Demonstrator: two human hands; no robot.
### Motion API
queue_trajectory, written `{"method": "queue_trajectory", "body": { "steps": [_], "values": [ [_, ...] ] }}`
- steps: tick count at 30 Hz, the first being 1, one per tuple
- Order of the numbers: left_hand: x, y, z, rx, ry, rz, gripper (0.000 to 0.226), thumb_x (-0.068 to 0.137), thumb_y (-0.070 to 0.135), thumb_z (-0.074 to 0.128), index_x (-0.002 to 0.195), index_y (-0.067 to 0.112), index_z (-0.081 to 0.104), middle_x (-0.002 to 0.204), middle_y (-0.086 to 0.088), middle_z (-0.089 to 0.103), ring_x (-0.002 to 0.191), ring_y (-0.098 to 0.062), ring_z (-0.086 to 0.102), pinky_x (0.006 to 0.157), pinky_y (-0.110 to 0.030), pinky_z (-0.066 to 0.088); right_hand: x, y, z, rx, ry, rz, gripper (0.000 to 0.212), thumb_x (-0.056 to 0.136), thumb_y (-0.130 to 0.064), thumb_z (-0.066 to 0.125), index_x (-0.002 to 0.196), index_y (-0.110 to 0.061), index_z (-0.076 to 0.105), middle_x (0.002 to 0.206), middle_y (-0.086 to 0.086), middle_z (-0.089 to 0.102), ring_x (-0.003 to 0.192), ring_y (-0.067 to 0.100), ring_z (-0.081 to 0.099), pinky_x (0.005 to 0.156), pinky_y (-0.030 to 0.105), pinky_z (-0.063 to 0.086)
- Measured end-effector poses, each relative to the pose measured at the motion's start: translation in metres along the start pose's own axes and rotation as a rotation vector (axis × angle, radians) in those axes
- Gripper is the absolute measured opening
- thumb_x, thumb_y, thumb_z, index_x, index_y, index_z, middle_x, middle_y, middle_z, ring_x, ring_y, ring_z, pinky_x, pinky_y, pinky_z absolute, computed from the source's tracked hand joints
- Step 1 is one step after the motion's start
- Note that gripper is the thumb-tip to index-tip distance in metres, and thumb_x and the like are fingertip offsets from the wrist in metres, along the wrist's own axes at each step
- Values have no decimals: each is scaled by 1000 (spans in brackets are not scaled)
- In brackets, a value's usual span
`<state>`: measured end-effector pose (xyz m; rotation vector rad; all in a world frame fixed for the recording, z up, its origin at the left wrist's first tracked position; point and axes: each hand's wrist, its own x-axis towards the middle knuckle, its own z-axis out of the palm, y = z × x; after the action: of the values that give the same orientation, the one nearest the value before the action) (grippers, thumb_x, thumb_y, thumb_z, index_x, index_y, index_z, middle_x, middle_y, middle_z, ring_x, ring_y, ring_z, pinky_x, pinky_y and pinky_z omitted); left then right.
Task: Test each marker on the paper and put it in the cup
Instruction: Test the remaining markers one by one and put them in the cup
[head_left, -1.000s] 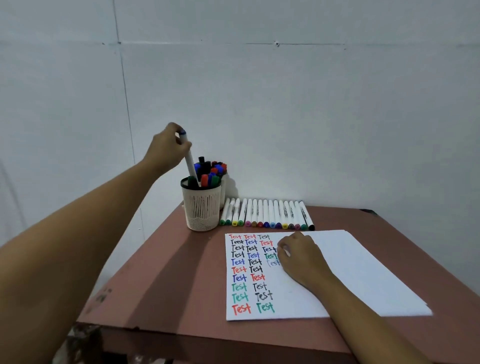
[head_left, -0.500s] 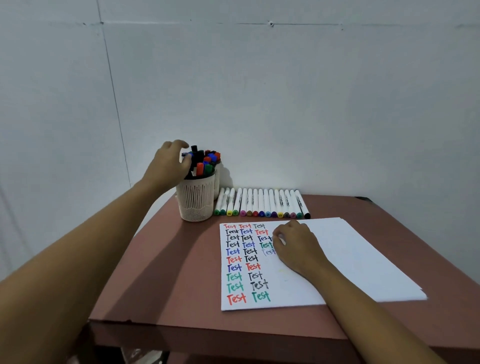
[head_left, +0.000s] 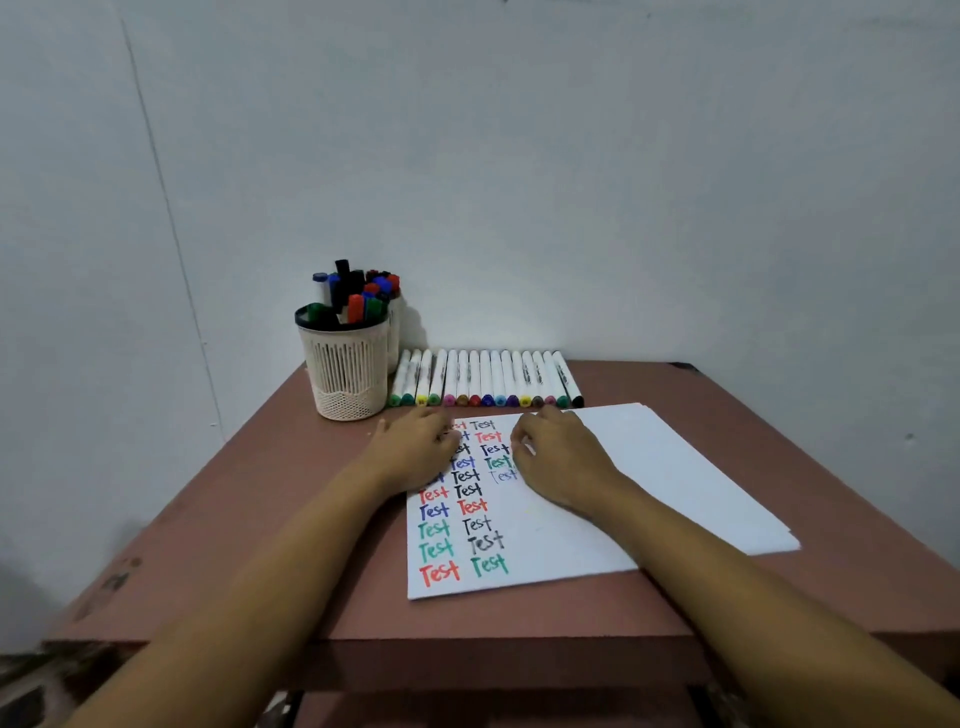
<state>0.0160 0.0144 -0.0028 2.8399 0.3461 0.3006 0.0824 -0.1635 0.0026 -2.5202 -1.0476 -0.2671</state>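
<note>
- Reddish-brown table (head_left: 260, 519) standing against a plain white wall (head_left: 571, 182), filling the lower part of the view.
- White paper (head_left: 675, 483) lying on the right half of the table, carrying columns of the handwritten word "Test" (head_left: 467, 525) in red, black, blue and green down its left side.
- Lying side by side at the far edge of the table, between paper and wall: row of markers (head_left: 485, 379), white barrels, coloured caps pointing near.
- Beige mesh cup (head_left: 345, 371) standing at the far left of the table, just left of the row, holding capped markers (head_left: 353, 296) upright, with black, blue, red and green caps sticking above the rim.
- Peeking out just behind it, mostly hidden: second cup (head_left: 394, 332), also holding markers.
- Palm down over the far left corner of the paper, hiding some words: left hand (head_left: 415, 452), fingers stretching out loosely, slightly apart, toward the green-capped left end of the row; fingertips blurring, so touching a marker or not, impossible to tell.
- Resting on the paper just right of the words: right hand (head_left: 561, 462), fingers curling loosely together, gripping nothing visible.
- Reaching in from the near edge: bare forearms (head_left: 260, 597).
</note>
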Motion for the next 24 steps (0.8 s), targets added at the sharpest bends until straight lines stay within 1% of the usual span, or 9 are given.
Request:
{"method": "queue_trajectory", "body": {
  "steps": [3,6,8,11,14,18,20,22,24],
  "values": [
    [1,-3,3,-36,-3,0,44,98,39,34,136,20,42,143,-4,41,128,-21,40,109,-51,27,16,3,-15,138,-18,93,27,93,-17,43,76,-6,60,79,4,60,74,19,52,63,29,43],
    [-1,-2,3,-41,15,-3,44,97,40,35,136,22,42,141,-3,43,126,-21,42,108,-49,29,43,18,-30,147,116,237,30,92,-9,41,62,-10,42,62,1,44,67,21,41,48,26,26],
    [-1,-2,3,-45,22,-7,43,97,40,35,136,23,43,139,-3,44,124,-21,43,108,-48,30,59,33,-33,126,170,356,27,92,-7,41,65,-8,41,65,3,44,72,24,43,49,29,25],
    [-3,0,2,-59,32,-7,43,97,40,35,137,24,42,139,-1,43,125,-20,41,108,-49,29,71,52,-30,142,110,476,30,91,-5,45,63,-10,36,65,3,42,72,24,46,47,27,26],
    [-4,0,1,-58,25,-7,43,97,40,35,137,25,41,140,-1,42,126,-19,40,109,-49,28,74,55,-24,60,22,507,30,89,-1,47,62,-10,36,65,3,41,59,17,40,45,26,25],
    [-4,0,1,-55,20,-10,42,97,39,35,136,24,42,141,0,41,128,-19,39,109,-49,27,78,55,-19,-13,20,512,31,88,-1,49,62,-11,36,71,5,44,58,18,40,44,26,23],
    [-3,1,0,-53,18,-11,43,97,39,35,137,24,41,141,0,40,128,-19,38,109,-49,26,76,56,-19,8,59,535,33,89,-1,50,61,-11,36,77,8,47,62,21,43,45,27,24],
    [-3,2,0,-52,17,-13,43,97,39,35,136,24,42,141,0,41,128,-19,38,109,-49,26,74,58,-20,88,148,591,32,91,-4,49,61,-10,37,79,9,48,75,27,48,49,28,27],
    [-4,1,0,-69,22,-15,42,98,40,34,136,23,43,140,0,42,128,-18,39,109,-48,26,72,58,-22,208,254,644,21,92,-8,49,72,-3,48,79,9,49,82,30,50,55,29,31]
  ]
}}
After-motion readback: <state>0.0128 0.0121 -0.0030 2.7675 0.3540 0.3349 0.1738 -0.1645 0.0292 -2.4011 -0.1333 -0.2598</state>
